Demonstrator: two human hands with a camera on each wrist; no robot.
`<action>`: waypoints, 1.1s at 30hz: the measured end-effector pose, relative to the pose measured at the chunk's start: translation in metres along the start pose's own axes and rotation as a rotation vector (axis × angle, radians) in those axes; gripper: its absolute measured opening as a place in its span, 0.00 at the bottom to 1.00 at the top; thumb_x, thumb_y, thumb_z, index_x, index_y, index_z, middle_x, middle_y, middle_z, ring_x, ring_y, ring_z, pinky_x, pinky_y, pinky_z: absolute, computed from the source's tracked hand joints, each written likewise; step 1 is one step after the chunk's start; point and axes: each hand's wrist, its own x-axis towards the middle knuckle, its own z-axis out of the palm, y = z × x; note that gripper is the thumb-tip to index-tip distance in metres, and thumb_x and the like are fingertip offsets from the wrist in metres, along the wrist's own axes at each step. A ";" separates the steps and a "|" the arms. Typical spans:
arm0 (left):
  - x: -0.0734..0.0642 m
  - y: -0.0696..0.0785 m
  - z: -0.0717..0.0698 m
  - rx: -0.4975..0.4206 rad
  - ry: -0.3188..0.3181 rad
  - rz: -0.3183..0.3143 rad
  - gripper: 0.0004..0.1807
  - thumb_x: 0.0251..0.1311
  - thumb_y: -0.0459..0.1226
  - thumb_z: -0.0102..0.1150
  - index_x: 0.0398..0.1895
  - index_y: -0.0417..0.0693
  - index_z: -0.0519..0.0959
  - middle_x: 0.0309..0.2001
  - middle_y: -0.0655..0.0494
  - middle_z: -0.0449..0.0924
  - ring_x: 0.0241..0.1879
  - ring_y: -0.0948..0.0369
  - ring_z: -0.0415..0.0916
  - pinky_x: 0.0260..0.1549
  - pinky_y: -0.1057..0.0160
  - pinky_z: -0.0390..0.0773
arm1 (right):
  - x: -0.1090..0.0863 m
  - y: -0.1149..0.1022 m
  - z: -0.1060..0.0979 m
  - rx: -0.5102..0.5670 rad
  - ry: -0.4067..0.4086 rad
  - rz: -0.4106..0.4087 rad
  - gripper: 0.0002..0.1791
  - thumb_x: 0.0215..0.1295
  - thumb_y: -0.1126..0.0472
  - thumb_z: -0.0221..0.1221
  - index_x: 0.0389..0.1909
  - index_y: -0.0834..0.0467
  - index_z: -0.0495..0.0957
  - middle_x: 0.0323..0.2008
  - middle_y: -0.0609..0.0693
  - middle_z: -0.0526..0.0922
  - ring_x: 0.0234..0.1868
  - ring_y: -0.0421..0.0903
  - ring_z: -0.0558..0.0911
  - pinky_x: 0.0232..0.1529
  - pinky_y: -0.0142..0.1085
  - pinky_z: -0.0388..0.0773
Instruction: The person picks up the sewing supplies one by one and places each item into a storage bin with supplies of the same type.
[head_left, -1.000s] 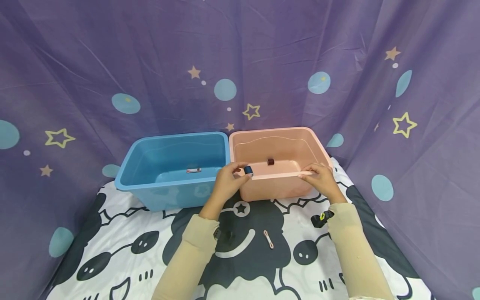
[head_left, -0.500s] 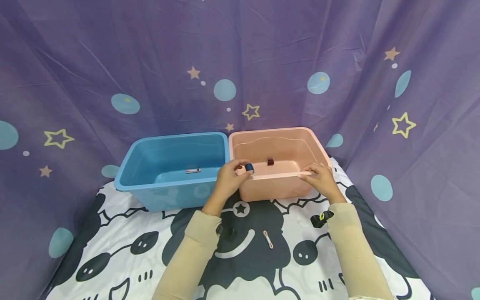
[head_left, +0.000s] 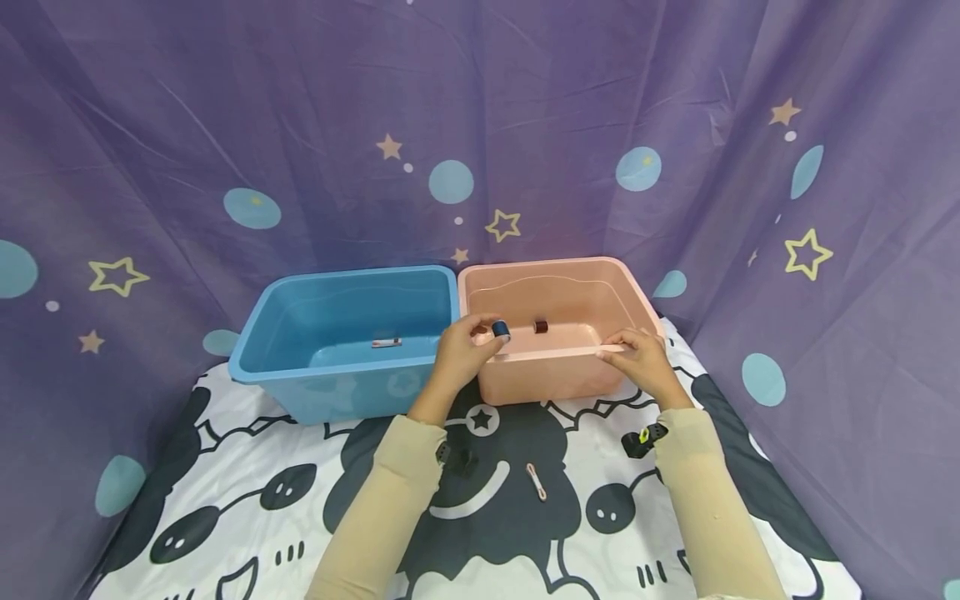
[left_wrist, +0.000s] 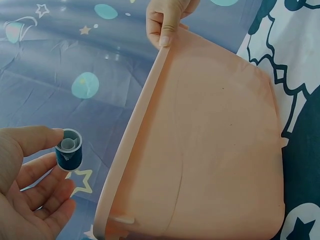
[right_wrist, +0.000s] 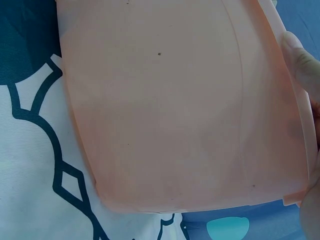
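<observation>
We see the left hand [head_left: 461,354], its grip pinching a blue thread spool [head_left: 501,330] above the pink bin [head_left: 551,380], by the near edge and toward the left corner. In the head view the spool's long axis stands nearly upright, tipped slightly; in the left wrist view we look into its hollow end. The right hand [head_left: 643,362] pinches that near edge toward the right corner. Inside, a brown spool [head_left: 542,327] lies with its axis running left to right.
</observation>
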 end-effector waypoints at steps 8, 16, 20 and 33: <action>0.003 0.002 0.002 -0.009 0.003 -0.021 0.20 0.52 0.36 0.67 0.50 0.42 0.80 0.44 0.47 0.81 0.44 0.53 0.75 0.42 0.56 0.77 | 0.001 0.001 0.000 0.013 0.017 -0.018 0.07 0.49 0.64 0.70 0.27 0.60 0.81 0.28 0.55 0.83 0.36 0.50 0.72 0.50 0.45 0.55; 0.005 0.001 0.005 -0.003 0.005 -0.016 0.21 0.52 0.36 0.67 0.51 0.41 0.80 0.44 0.46 0.81 0.45 0.51 0.76 0.42 0.55 0.77 | 0.000 0.001 0.001 0.002 0.016 -0.015 0.07 0.49 0.64 0.70 0.28 0.60 0.81 0.28 0.55 0.83 0.37 0.49 0.72 0.52 0.47 0.53; 0.008 -0.002 0.006 -0.004 0.006 -0.023 0.20 0.52 0.36 0.67 0.50 0.43 0.80 0.43 0.46 0.81 0.45 0.51 0.76 0.41 0.56 0.77 | 0.000 0.001 0.001 0.008 0.011 -0.018 0.08 0.49 0.63 0.70 0.28 0.61 0.81 0.29 0.55 0.83 0.37 0.49 0.72 0.53 0.48 0.53; 0.011 -0.007 0.008 -0.014 -0.010 -0.053 0.20 0.52 0.36 0.67 0.50 0.43 0.80 0.43 0.46 0.81 0.44 0.53 0.76 0.40 0.57 0.77 | -0.002 -0.001 0.001 0.018 0.017 -0.024 0.08 0.48 0.65 0.70 0.28 0.61 0.81 0.29 0.56 0.83 0.37 0.49 0.71 0.50 0.45 0.54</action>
